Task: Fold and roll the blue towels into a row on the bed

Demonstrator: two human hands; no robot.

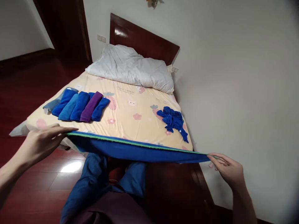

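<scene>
A blue towel (140,151) with a bright green edge is stretched wide in front of my body, above my legs and just short of the bed. My left hand (45,140) pinches one corner, thumb and fingers pressed together. At the opposite corner, my right hand (227,168) grips the edge between thumb and fingers. The cloth hangs slightly slack toward the middle, and its lower part is foreshortened from above. On the bed to the left lies a row of several folded cloths, among them a purple one (91,107). A crumpled blue cloth heap (173,119) rests at the right.
The bed (126,121) wears a pale yellow patterned sheet. A bunched white quilt (130,67) lies against the dark wooden headboard (142,37). A white wall (245,77) rises close on the right. Dark red glossy floor (23,90) extends on the left.
</scene>
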